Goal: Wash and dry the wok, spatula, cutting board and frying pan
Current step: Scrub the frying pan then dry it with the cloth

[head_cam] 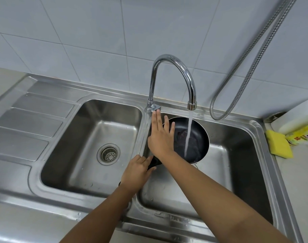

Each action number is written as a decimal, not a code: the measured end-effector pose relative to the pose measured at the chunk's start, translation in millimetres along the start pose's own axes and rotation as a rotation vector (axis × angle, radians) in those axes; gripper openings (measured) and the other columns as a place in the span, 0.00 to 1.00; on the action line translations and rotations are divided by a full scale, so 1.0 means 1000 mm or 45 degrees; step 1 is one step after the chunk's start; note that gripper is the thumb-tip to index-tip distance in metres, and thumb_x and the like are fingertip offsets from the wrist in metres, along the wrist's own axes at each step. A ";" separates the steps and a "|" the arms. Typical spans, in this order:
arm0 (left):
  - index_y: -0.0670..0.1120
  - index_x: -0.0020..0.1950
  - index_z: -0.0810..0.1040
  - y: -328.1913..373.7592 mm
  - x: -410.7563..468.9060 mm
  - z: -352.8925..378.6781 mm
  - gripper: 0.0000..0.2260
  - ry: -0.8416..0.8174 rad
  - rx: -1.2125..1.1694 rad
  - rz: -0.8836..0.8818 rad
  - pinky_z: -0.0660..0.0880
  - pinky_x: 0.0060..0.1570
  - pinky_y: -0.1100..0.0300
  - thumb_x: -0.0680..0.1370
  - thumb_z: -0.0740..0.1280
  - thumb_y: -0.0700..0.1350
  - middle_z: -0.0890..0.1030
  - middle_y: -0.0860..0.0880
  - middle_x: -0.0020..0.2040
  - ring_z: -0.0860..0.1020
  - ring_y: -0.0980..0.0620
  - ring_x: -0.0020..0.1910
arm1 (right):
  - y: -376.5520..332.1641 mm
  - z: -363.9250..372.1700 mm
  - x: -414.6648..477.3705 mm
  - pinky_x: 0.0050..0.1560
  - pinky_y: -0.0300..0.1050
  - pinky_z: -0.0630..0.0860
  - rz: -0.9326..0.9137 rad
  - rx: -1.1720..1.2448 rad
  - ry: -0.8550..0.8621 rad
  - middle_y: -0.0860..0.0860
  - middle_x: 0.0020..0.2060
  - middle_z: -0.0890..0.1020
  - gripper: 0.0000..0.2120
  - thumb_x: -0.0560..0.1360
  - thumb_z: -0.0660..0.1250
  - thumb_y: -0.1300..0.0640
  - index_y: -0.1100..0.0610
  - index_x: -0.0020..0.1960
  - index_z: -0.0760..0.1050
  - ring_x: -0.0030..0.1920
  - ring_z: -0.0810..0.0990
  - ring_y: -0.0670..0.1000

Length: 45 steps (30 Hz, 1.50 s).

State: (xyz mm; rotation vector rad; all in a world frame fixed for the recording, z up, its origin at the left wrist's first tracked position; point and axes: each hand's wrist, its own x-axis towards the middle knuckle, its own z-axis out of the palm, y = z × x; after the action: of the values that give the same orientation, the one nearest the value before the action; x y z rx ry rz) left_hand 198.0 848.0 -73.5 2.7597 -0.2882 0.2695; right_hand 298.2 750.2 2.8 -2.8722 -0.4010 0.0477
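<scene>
Two bare hands worked over the right basin of a double steel sink, where the frying pan was held tilted above the basin floor, its dark inside facing up and toward the tiled wall. Water ran in a straight stream from the curved chrome tap onto the pan's inner surface, landing right of centre, and the dark coating there looked wet and mottled. The left hand was clamped around the pan's black handle, which stuck out over the divider between the two basins. The right hand crossed over the left forearm and lay flat and spread, fingers apart and gripping nothing, with its palm over the pan's left rim and its fingertips reaching up toward the base of the tap. The left basin stood bare apart from its round drain strainer, and the ribbed draining board lay further left. A flexible metal hose hung down the wall behind the right basin. On the worktop at the far right a yellow sponge lay just beside a bottle with a yellow label, its label text too blurred to read
</scene>
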 end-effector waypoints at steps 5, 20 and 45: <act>0.42 0.60 0.81 0.000 0.000 -0.001 0.21 -0.006 0.006 0.028 0.74 0.36 0.58 0.76 0.61 0.55 0.80 0.50 0.37 0.76 0.50 0.38 | 0.000 0.004 0.001 0.75 0.64 0.39 0.006 0.005 -0.001 0.49 0.79 0.37 0.42 0.77 0.59 0.61 0.54 0.78 0.32 0.78 0.40 0.59; 0.43 0.58 0.81 0.002 0.001 -0.005 0.20 0.048 0.064 0.122 0.73 0.35 0.60 0.70 0.72 0.52 0.80 0.51 0.35 0.76 0.50 0.36 | 0.009 -0.025 0.038 0.74 0.65 0.39 0.076 -0.081 0.048 0.52 0.78 0.34 0.39 0.80 0.57 0.55 0.55 0.78 0.31 0.78 0.39 0.61; 0.54 0.71 0.68 0.088 0.012 -0.033 0.20 -0.312 0.043 -0.098 0.73 0.44 0.54 0.81 0.59 0.57 0.77 0.51 0.54 0.80 0.46 0.50 | 0.162 -0.071 -0.089 0.76 0.56 0.52 0.350 0.145 0.134 0.54 0.79 0.50 0.32 0.79 0.60 0.50 0.55 0.79 0.52 0.77 0.54 0.59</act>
State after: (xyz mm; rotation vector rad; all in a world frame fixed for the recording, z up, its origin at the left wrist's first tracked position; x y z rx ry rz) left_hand 183.8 777.6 -12.3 2.8305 -0.2397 -0.0855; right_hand 260.6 558.0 32.5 -2.7803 0.0179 -0.0313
